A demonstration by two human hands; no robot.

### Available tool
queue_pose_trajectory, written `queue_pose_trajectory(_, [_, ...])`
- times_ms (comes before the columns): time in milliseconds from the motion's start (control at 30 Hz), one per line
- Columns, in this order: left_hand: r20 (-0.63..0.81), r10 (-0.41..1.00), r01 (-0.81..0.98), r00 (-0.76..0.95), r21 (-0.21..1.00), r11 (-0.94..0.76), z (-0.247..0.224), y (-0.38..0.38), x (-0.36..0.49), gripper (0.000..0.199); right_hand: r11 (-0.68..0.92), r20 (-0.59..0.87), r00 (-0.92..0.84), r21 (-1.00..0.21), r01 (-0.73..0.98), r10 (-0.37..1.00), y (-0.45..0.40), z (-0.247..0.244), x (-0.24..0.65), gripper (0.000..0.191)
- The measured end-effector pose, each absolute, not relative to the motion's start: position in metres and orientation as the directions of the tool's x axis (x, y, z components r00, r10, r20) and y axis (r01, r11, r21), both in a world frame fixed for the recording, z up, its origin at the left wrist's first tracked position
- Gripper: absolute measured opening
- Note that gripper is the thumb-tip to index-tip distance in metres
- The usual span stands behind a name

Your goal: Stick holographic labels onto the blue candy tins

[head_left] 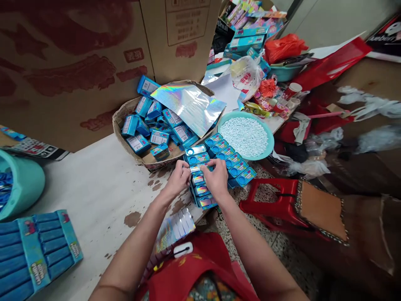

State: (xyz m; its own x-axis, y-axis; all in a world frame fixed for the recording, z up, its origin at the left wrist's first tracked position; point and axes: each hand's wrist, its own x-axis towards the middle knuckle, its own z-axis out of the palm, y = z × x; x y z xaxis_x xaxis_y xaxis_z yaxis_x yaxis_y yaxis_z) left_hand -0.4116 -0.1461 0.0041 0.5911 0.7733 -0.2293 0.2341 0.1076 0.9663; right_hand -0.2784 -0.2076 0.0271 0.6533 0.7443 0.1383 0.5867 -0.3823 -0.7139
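Basin [270, 145]: pale pellets [244, 136] | carton [124, 143]: blue boxes [159, 137] | left hand [179, 179], right hand [216, 177]: touching blue packs [233, 159], cannot tell if gripping

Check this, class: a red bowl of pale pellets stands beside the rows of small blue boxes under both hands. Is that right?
The colour is wrong: the head view shows a turquoise bowl, not red. Its pale pellets and the small blue boxes are as stated.

There are two hands [180, 177], two rows of tins [238, 168], one pellet bowl [270, 144], one bucket [31, 184], one stool [272, 205].
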Motion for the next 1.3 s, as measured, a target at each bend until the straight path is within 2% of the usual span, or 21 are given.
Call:
queue_pose_trajectory(133, [-0.325, 0.801, 0.465, 0.502, 0.883, 0.067, -0.019, -0.153, -0.412, 0.016, -0.414, 0.158, 0.675, -0.683, 0.602, 0.721, -0.206, 0.026, -0.275, 0.011])
queue_pose_trajectory(200, [-0.294, 0.815, 0.546, 0.499, 0.837, -0.032, -0.023, -0.151, -0.424, 0.022, -0.389, 0.17, 0.66, -0.691, 0.609, 0.731, -0.205, 0.027, -0.272, 0.009])
queue_pose_trajectory(267, [-0.276, 0.795, 0.611, 0.541, 0.778, -0.145, -0.025, -0.15, -0.449, 0.029, -0.332, 0.208, 0.643, -0.717, 0.613, 0.737, -0.209, 0.032, -0.274, 0.018])
queue_pose_trajectory(367, [-0.43, 0.635, 0.682, 0.642, 0.699, -0.215, -0.036, -0.162, -0.506, 0.035, -0.198, 0.384, 0.59, -0.696, 0.69, 0.71, -0.23, 0.046, -0.295, 0.028])
queue_pose_trajectory(467, [-0.638, 0.422, 0.75, 0.644, 0.635, -0.185, -0.053, -0.194, -0.56, 0.035, 0.085, 0.525, 0.345, -0.632, 0.77, 0.778, -0.266, 0.049, -0.333, 0.032])
queue_pose_trajectory(533, [-0.668, 0.436, 0.78, 0.603, 0.609, -0.144, -0.063, -0.217, -0.58, 0.031, 0.264, 0.441, 0.075, -0.656, 0.707, 0.895, -0.289, 0.032, -0.361, 0.03])
queue_pose_trajectory(600, [-0.631, 0.523, 0.778, 0.573, 0.619, -0.105, -0.067, -0.232, -0.585, 0.028, 0.239, 0.245, -0.088, -0.7, 0.673, 0.966, -0.304, 0.001, -0.383, 0.028])
queue_pose_trajectory(700, [-0.572, 0.588, 0.757, 0.572, 0.645, -0.109, -0.066, -0.238, -0.581, 0.034, 0.149, 0.006, -0.189, -0.641, 0.753, 0.982, -0.31, -0.05, -0.4, 0.034])
queue_pose_trajectory(833, [-0.52, 0.618, 0.733, 0.59, 0.665, -0.14, -0.062, -0.234, -0.577, 0.034, 0.199, -0.152, -0.326, -0.537, 0.82, 0.933, -0.307, -0.079, -0.402, 0.044])
queue_pose_trajectory(933, [-0.539, 0.63, 0.745, 0.559, 0.659, -0.097, -0.063, -0.232, -0.578, 0.032, 0.271, -0.189, -0.42, -0.524, 0.808, 0.887, -0.309, -0.079, -0.396, 0.052])
queue_pose_trajectory(1033, [-0.56, 0.631, 0.751, 0.537, 0.658, -0.055, -0.067, -0.232, -0.58, 0.03, 0.325, -0.166, -0.473, -0.533, 0.782, 0.865, -0.314, -0.078, -0.391, 0.054])
queue_pose_trajectory(1100, [-0.569, 0.621, 0.751, 0.539, 0.658, -0.049, -0.072, -0.231, -0.58, 0.03, 0.322, -0.127, -0.457, -0.549, 0.771, 0.88, -0.314, -0.077, -0.39, 0.044])
queue_pose_trajectory(1200, [-0.57, 0.625, 0.777, 0.534, 0.622, -0.098, -0.075, -0.229, -0.579, 0.029, 0.257, -0.094, -0.379, -0.584, 0.77, 0.92, -0.309, -0.067, -0.39, 0.017])
queue_pose_trajectory(1300, [-0.536, 0.703, 0.815, 0.468, 0.569, -0.108, -0.063, -0.226, -0.573, 0.028, 0.131, -0.103, -0.255, -0.644, 0.754, 0.961, -0.3, -0.036, -0.389, 0.008])
